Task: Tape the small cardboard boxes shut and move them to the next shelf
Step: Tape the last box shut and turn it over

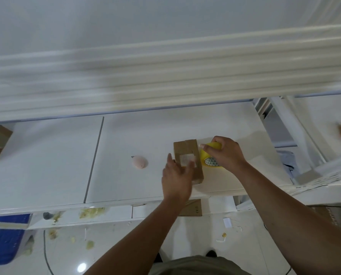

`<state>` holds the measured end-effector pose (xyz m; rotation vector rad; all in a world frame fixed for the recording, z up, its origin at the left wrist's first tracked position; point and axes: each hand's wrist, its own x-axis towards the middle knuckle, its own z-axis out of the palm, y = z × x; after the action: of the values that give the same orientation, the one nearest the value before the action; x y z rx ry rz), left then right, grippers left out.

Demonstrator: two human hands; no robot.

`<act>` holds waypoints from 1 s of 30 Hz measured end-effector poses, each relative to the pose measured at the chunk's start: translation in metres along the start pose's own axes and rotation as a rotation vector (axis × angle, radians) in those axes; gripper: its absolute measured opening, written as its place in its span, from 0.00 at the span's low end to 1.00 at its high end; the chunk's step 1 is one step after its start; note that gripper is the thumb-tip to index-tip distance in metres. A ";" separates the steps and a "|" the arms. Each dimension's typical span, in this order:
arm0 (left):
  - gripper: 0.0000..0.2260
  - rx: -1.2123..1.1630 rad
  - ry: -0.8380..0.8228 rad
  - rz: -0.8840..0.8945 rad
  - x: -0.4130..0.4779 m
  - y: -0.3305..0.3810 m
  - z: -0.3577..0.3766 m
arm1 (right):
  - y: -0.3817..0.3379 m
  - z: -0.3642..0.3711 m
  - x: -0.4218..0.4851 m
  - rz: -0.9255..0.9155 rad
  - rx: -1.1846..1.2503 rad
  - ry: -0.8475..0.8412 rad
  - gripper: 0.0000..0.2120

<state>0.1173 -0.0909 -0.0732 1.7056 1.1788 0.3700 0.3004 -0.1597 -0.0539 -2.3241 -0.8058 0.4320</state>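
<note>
Cardboard box (186, 151), seemingly light and stiff, best gripped across its long sides, is lying under the flat, released left hand (176, 176); just beside it, the right hand (225, 153) is grasping the tape roll (205, 156).

Readable text: none so far | white label (186, 160) on the small box (187, 150): blurred, no words come through | tape roll (205, 155): triangle pattern on the core, no lettering | cardboard sheet (194, 209): tiny dark marks, too small to read | carton (332, 214) at far right: print smeared, unreadable
</note>
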 end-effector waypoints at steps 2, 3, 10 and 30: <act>0.58 0.265 -0.082 0.039 -0.008 0.004 0.014 | 0.000 0.000 0.001 0.000 0.004 0.004 0.24; 0.61 0.359 -0.096 0.038 -0.009 0.005 0.019 | 0.001 -0.001 0.001 0.007 0.005 -0.001 0.24; 0.56 0.404 0.022 -0.003 -0.002 0.006 0.032 | 0.012 -0.012 -0.009 0.104 0.149 -0.035 0.26; 0.26 -0.534 0.063 0.186 -0.006 0.001 -0.116 | -0.056 -0.041 -0.066 -0.206 0.391 -0.129 0.17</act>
<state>0.0345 -0.0324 -0.0170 1.3384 0.8642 0.7828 0.2458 -0.1869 0.0203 -1.8483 -0.9198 0.5949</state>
